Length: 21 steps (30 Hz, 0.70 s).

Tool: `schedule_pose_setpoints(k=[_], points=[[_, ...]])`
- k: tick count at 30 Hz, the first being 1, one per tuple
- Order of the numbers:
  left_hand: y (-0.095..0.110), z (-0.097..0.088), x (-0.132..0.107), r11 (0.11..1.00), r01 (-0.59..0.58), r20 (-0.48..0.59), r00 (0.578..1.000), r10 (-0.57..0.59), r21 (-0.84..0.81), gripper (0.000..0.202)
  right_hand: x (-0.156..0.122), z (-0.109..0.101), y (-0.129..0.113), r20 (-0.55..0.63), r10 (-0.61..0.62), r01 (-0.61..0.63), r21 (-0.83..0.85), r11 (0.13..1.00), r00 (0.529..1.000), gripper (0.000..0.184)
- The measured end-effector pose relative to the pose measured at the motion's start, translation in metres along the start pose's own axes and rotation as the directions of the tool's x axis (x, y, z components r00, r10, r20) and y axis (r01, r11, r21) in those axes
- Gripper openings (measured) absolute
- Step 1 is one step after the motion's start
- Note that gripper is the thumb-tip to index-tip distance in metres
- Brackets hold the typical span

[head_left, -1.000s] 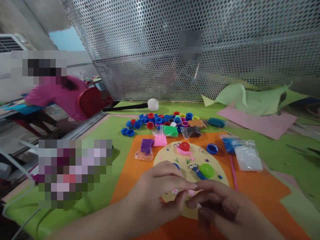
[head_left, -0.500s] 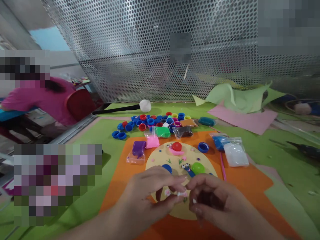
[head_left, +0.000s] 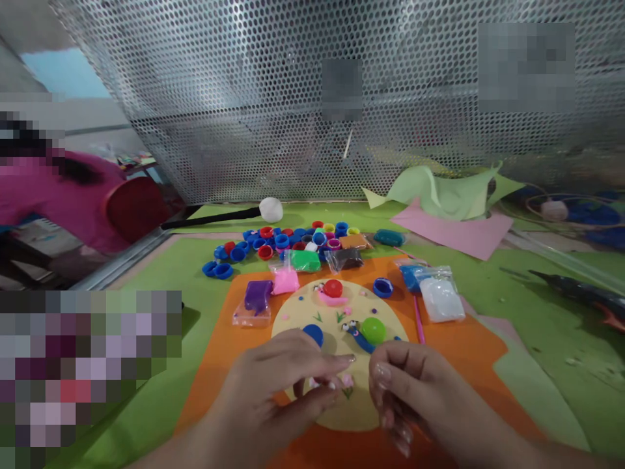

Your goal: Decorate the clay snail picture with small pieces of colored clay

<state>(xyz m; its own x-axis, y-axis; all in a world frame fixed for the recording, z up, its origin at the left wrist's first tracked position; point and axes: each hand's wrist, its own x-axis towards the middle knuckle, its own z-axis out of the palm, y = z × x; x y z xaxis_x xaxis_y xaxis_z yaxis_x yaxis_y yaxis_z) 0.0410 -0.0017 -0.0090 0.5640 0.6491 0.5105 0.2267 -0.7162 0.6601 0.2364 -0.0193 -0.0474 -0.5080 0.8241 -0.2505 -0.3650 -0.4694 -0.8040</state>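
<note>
My left hand (head_left: 278, 378) hovers over the near left of a cream foam disc (head_left: 361, 417), thumb and forefinger apart. Small white bits (head_left: 315, 383) show behind its thumb; whether it touches them I cannot tell. To its right, my right hand (head_left: 415, 391) is closed, thumb pressed against the forefinger; anything pinched there is hidden. On the disc are a pink snail with a red bottle-cap shell (head_left: 334, 288), a blue snail with a green cap shell (head_left: 374, 330) and a blue cap (head_left: 313, 335) partly behind my left hand. A pink clay flower (head_left: 347, 380) lies between my hands.
Orange foam (head_left: 219, 365) lies under the disc. Behind are bags of purple clay (head_left: 258, 296), pink clay (head_left: 286, 280) and white clay (head_left: 442, 298), plus several bottle caps (head_left: 239, 251). A pink stick (head_left: 418, 319) lies right; a glue gun (head_left: 581, 293) lies farther right.
My hands have moved apart. The right thumb now lies against its forefinger, and the left forefinger has lifted from the thumb. The whole view has shifted slightly, so the table appears farther left.
</note>
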Motion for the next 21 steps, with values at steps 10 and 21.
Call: schedule_pose_setpoints(k=[10, 21], points=[[0.005, 0.01, -0.004, 0.998, 0.066, -0.108, 0.992, -0.068, -0.019, 0.031, 0.0, 0.0, 0.006, 0.088, -0.014, 0.01, 0.042, 0.999, 0.996, 0.029], [0.001, 0.011, -0.005, 0.939, -0.114, -0.021, 0.992, 0.128, 0.325, 0.02, -0.001, 0.004, 0.007, 0.123, -0.051, 0.055, -0.031, 0.998, 0.991, 0.026]])
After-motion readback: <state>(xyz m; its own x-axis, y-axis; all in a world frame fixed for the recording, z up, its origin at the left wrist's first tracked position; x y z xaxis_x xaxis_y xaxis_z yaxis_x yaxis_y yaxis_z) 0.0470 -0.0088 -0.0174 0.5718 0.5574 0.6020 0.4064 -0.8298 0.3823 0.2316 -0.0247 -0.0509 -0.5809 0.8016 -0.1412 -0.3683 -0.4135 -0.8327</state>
